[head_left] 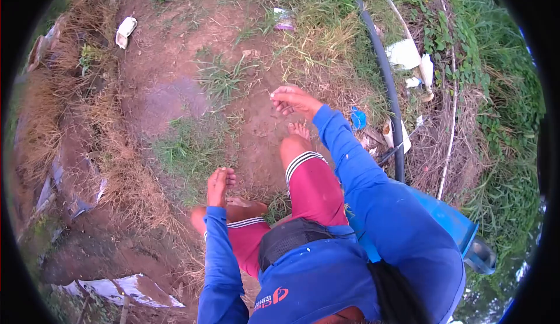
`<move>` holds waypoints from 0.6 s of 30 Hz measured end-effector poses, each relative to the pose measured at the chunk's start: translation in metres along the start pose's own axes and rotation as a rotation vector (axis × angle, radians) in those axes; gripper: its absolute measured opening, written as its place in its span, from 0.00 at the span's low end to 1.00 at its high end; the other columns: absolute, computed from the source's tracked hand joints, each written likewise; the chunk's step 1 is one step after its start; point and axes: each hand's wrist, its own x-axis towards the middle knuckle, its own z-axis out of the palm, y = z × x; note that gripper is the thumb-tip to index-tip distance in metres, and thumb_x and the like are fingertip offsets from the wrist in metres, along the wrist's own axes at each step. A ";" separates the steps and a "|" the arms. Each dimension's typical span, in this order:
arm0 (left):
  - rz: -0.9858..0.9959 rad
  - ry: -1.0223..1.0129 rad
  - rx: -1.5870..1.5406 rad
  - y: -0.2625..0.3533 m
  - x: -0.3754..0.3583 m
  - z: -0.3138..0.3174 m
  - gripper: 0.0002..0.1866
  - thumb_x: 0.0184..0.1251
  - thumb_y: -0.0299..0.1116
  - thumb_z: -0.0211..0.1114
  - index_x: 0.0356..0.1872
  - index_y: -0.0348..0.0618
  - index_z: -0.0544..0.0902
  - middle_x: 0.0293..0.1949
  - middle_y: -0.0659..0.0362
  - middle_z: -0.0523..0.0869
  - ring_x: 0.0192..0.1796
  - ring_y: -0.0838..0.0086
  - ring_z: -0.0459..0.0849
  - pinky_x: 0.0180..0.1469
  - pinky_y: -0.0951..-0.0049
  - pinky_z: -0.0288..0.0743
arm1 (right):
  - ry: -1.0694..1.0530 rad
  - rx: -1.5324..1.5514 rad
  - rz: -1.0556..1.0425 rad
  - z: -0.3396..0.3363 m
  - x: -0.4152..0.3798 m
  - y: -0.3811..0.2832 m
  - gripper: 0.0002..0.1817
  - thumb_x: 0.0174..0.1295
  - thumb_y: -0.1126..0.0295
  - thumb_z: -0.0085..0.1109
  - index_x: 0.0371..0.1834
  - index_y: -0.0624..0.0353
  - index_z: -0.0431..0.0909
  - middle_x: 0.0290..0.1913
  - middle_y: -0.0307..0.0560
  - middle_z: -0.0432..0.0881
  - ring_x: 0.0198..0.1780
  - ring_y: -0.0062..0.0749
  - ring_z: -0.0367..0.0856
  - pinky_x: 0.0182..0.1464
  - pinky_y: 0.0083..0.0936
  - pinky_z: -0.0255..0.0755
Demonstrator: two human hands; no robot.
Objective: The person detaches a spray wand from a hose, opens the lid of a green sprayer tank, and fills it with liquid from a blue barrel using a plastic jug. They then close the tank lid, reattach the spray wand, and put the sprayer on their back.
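My right hand [294, 101] is out in front over the bare dirt, above my right foot [298, 130]. Its thumb and forefinger are pinched together; a pale speck shows at the tips, too small to name. Lower and to the left, my left hand [220, 185] hangs beside my bent left leg, near a grass patch [186, 152]. Its fingers are curled in, and whatever they may hold cannot be made out. Both arms wear blue sleeves [353, 154]. My knees are bent in red shorts [315, 187], and my feet are bare.
A black pipe [382, 61] runs along the right side. Beside it lie a blue scrap [358, 118] and white plastic litter [402, 54]. Behind my right arm is a blue plastic container [449, 219]. Dry brush [134, 178] and a torn white sheet [131, 289] lie left.
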 end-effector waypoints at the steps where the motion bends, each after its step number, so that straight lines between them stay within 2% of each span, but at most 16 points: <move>1: 0.013 -0.008 0.015 0.003 0.013 -0.004 0.19 0.77 0.48 0.58 0.45 0.41 0.83 0.34 0.61 0.86 0.33 0.79 0.83 0.37 0.77 0.77 | 0.077 -0.026 0.016 -0.017 0.002 0.010 0.15 0.69 0.52 0.63 0.46 0.51 0.79 0.38 0.31 0.80 0.39 0.16 0.81 0.39 0.19 0.74; 3: -0.019 -0.020 0.025 0.009 0.030 -0.009 0.20 0.76 0.50 0.59 0.45 0.41 0.83 0.34 0.61 0.87 0.34 0.78 0.84 0.38 0.76 0.78 | 0.175 -0.023 0.068 -0.053 -0.012 0.037 0.16 0.68 0.51 0.63 0.45 0.50 0.79 0.37 0.30 0.80 0.37 0.16 0.80 0.38 0.19 0.73; 6: 0.045 0.020 0.080 0.037 0.029 -0.016 0.20 0.76 0.51 0.59 0.47 0.41 0.82 0.35 0.62 0.86 0.34 0.78 0.83 0.39 0.76 0.77 | 0.317 -0.136 0.122 -0.100 -0.070 0.095 0.19 0.66 0.47 0.62 0.43 0.50 0.80 0.32 0.30 0.79 0.33 0.18 0.78 0.33 0.20 0.70; 8: 0.031 0.114 0.033 0.058 0.016 -0.014 0.21 0.76 0.51 0.58 0.47 0.41 0.82 0.36 0.62 0.86 0.34 0.78 0.82 0.40 0.75 0.77 | 0.439 -0.206 0.328 -0.103 -0.151 0.120 0.19 0.65 0.47 0.62 0.38 0.51 0.80 0.30 0.33 0.79 0.29 0.21 0.76 0.29 0.22 0.69; 9: 0.026 0.138 0.041 0.066 0.005 -0.012 0.21 0.77 0.51 0.58 0.47 0.41 0.82 0.35 0.61 0.86 0.34 0.78 0.82 0.39 0.75 0.77 | 0.438 -0.338 0.490 -0.107 -0.190 0.141 0.19 0.64 0.46 0.62 0.36 0.51 0.79 0.30 0.35 0.79 0.27 0.22 0.75 0.27 0.25 0.69; 10: 0.029 0.121 0.052 0.071 -0.003 -0.014 0.21 0.77 0.51 0.58 0.47 0.41 0.82 0.35 0.61 0.86 0.34 0.78 0.82 0.39 0.75 0.77 | 0.499 -0.429 0.529 -0.123 -0.232 0.203 0.20 0.63 0.45 0.62 0.34 0.52 0.79 0.30 0.38 0.79 0.29 0.25 0.76 0.27 0.27 0.69; 11: -0.007 0.112 0.084 0.070 -0.014 -0.019 0.21 0.77 0.51 0.58 0.47 0.41 0.83 0.35 0.62 0.86 0.33 0.78 0.82 0.38 0.76 0.76 | 0.469 -0.342 0.609 -0.101 -0.289 0.194 0.24 0.62 0.42 0.61 0.35 0.54 0.79 0.30 0.41 0.79 0.31 0.30 0.77 0.27 0.31 0.71; 12: -0.043 0.101 0.118 0.070 -0.025 -0.023 0.20 0.77 0.50 0.58 0.46 0.41 0.83 0.35 0.62 0.86 0.33 0.79 0.82 0.37 0.78 0.75 | 0.527 -0.352 0.736 -0.080 -0.340 0.202 0.27 0.62 0.39 0.59 0.35 0.56 0.78 0.31 0.44 0.77 0.32 0.34 0.76 0.28 0.33 0.73; 13: -0.057 0.095 0.159 0.073 -0.040 -0.024 0.21 0.77 0.51 0.58 0.46 0.42 0.83 0.35 0.62 0.86 0.31 0.79 0.82 0.35 0.78 0.74 | 0.631 -0.296 0.769 -0.060 -0.390 0.225 0.30 0.62 0.42 0.60 0.30 0.64 0.77 0.23 0.50 0.77 0.18 0.40 0.75 0.21 0.42 0.66; 14: -0.056 0.080 0.178 0.075 -0.049 -0.024 0.21 0.77 0.51 0.58 0.46 0.42 0.83 0.35 0.62 0.86 0.31 0.79 0.82 0.35 0.78 0.74 | 0.489 -0.332 1.023 -0.048 -0.434 0.237 0.29 0.62 0.39 0.58 0.38 0.59 0.77 0.30 0.46 0.75 0.28 0.36 0.74 0.27 0.37 0.74; 15: -0.098 0.073 0.201 0.075 -0.061 -0.027 0.21 0.77 0.51 0.58 0.46 0.42 0.84 0.34 0.63 0.86 0.30 0.80 0.81 0.35 0.79 0.74 | 0.457 -0.295 1.093 -0.024 -0.478 0.242 0.30 0.62 0.40 0.59 0.41 0.62 0.78 0.29 0.48 0.74 0.26 0.37 0.73 0.25 0.41 0.73; 16: -0.145 0.073 0.227 0.076 -0.076 -0.032 0.21 0.77 0.51 0.58 0.46 0.42 0.84 0.34 0.63 0.85 0.30 0.80 0.81 0.34 0.79 0.74 | 0.494 -0.412 1.196 0.001 -0.520 0.258 0.34 0.62 0.39 0.59 0.55 0.61 0.79 0.42 0.56 0.82 0.37 0.42 0.82 0.34 0.45 0.78; 18: -0.169 0.038 0.279 0.087 -0.100 -0.033 0.20 0.77 0.51 0.58 0.47 0.42 0.84 0.33 0.64 0.85 0.29 0.81 0.81 0.33 0.79 0.73 | 0.430 -0.374 1.349 0.047 -0.593 0.301 0.43 0.63 0.38 0.59 0.76 0.53 0.67 0.68 0.61 0.75 0.61 0.47 0.81 0.55 0.43 0.79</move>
